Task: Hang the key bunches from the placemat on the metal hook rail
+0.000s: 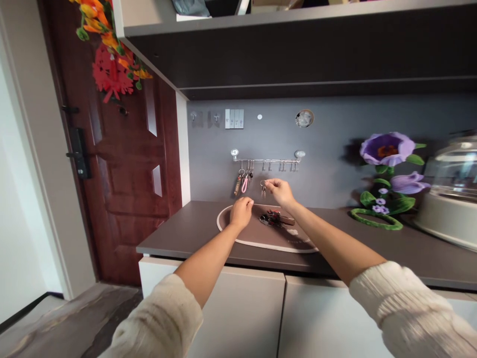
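My right hand [280, 192] pinches a small key ring [263, 183] between thumb and fingers. Small keys [263, 192] dangle from it, just below the hook rail [266, 160] on the wall. My left hand [241, 212] is closed above the left part of a brown mat [249, 234] with a pale border; its curled fingers hide whatever may be in them. On the mat lies a pile of keys [274, 218]. From the rail's left hooks hang a brown key tag [237, 185], a pink strap [245, 185] and a dark key [251, 176].
A dark red door [126, 199] stands left of the counter [179, 231]. Purple plush flowers [387, 149] and a clear-domed white appliance [450, 214] are at the right. Overhead juts a dark shelf [298, 54]. Wall switches [234, 119] sit above the rail.
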`<state>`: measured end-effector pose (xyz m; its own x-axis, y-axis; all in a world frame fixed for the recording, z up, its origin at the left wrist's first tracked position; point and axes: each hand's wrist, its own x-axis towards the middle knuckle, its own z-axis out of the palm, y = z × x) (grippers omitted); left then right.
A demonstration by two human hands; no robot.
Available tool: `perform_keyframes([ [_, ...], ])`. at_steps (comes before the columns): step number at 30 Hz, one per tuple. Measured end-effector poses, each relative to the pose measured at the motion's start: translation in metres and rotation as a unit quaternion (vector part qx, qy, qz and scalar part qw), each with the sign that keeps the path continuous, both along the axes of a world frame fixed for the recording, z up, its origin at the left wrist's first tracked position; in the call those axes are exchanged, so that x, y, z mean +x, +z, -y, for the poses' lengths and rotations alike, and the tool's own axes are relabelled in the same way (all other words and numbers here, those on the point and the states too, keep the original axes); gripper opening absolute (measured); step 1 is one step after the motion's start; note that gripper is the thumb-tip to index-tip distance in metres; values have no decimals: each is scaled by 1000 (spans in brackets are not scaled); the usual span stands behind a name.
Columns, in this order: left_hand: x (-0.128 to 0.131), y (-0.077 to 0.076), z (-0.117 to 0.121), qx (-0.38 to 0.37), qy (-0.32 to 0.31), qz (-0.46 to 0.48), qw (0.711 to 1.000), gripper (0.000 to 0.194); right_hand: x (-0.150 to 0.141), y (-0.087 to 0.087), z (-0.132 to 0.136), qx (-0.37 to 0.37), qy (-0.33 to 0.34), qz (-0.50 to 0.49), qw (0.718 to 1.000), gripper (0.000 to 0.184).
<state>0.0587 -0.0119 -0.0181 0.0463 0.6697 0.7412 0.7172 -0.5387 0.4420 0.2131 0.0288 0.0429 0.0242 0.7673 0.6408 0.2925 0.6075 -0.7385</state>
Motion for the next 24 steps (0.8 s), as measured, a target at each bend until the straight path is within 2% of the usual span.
perform_keyframes([
  [7,3,3,0,-6,44,-15,999,26,-14,24,-32,-17,-8,-19,1000,19],
  [14,4,0,-3,-19,58,-16,998,26,-32,39,-66,12,-83,11,996,16],
  [19,4,-1,-5,-26,66,-5,997,26,-41,45,-86,47,-134,44,989,18],
  [24,3,-1,-6,-32,68,-1,997,26,-45,44,-98,49,-171,60,982,20],
])
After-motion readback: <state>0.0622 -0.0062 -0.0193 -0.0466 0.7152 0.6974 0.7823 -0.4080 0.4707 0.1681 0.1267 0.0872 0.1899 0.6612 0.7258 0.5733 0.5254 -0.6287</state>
